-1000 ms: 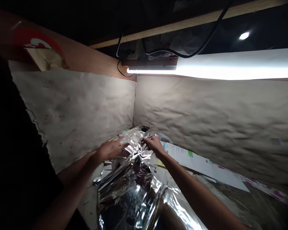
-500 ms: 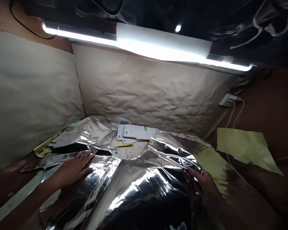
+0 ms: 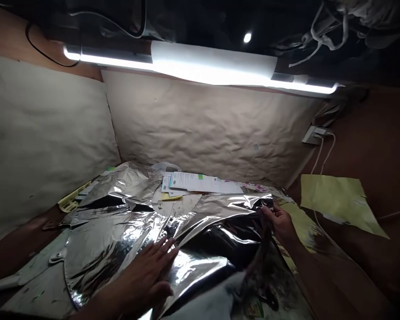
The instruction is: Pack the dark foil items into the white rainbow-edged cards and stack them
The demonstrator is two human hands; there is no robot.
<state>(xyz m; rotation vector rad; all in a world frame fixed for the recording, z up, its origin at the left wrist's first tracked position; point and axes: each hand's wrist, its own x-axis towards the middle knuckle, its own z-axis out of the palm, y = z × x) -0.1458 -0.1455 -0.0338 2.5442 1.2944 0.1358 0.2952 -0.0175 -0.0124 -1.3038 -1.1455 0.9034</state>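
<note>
A large sheet of shiny silver film point(image 3: 120, 231) lies wrinkled over the surface, with a rounded gap in it near the papers. My left hand point(image 3: 146, 271) rests flat on the film at the lower middle, fingers stretched out. At the right, my right hand point(image 3: 278, 220) pinches the film's edge between thumb and fingers. Dark, blurred folds hang below that hand. Beyond the film lie white printed papers point(image 3: 193, 181) with a yellow piece point(image 3: 170, 196) under them.
A lit tube lamp point(image 3: 213, 73) hangs above, before a paper-covered wall point(image 3: 200, 124). A yellow sheet point(image 3: 340, 200) and a wall socket with cables point(image 3: 315, 134) are at the right. A yellow slotted piece point(image 3: 71, 202) lies left.
My left hand has moved right and nearer across the film. My right hand has moved slightly up, still gripping the film. The film has shifted, showing more of the white papers and the surface below.
</note>
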